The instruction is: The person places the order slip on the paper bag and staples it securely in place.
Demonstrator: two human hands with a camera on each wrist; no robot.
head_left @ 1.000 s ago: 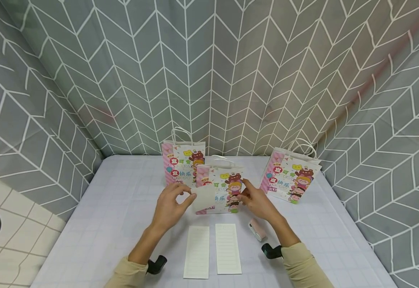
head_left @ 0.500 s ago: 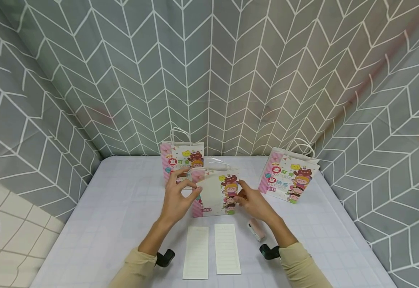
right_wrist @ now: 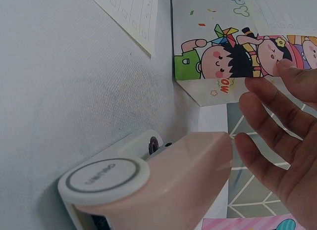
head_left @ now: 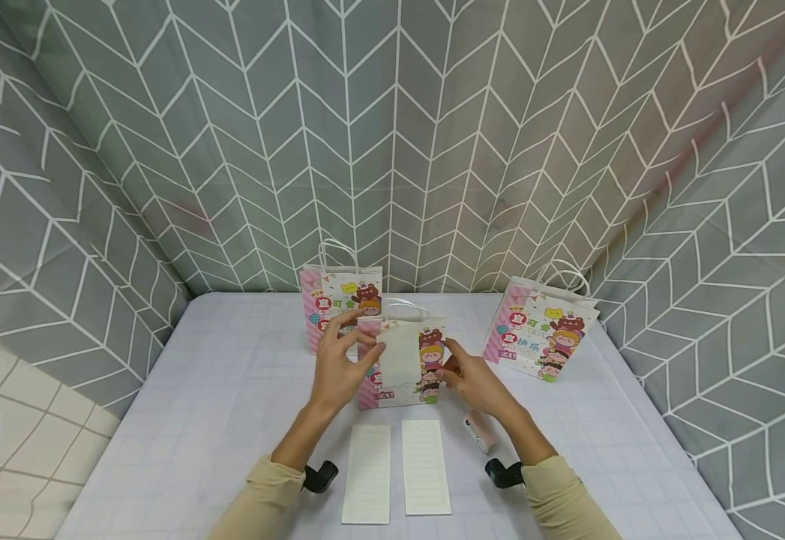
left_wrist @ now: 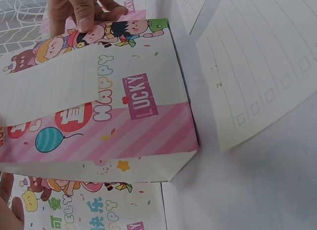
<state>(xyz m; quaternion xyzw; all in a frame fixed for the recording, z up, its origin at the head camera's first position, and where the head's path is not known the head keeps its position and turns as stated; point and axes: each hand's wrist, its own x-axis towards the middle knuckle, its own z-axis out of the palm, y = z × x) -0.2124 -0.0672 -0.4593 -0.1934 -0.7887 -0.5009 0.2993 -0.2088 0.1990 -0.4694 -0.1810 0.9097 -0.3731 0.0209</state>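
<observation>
A cartoon-printed paper gift bag stands mid-table between both hands. Against its front lies a lined paper sheet, also seen in the left wrist view as a pale strip beside the lettering. My left hand pinches the sheet near its upper left edge, at the bag's left side. My right hand grips the bag's right edge, with the thumb on the printed front and other fingers partly behind. Beneath the right hand lies a pink and white stapler.
Two more lined sheets, a left one and a right one, lie on the table in front. A matching gift bag stands behind at the left, another at the right. A patterned curtain hangs behind.
The sheet has moved right and up from in front of the bag's lower left to flat against its front, carried by my left hand. My right hand keeps its grip.
</observation>
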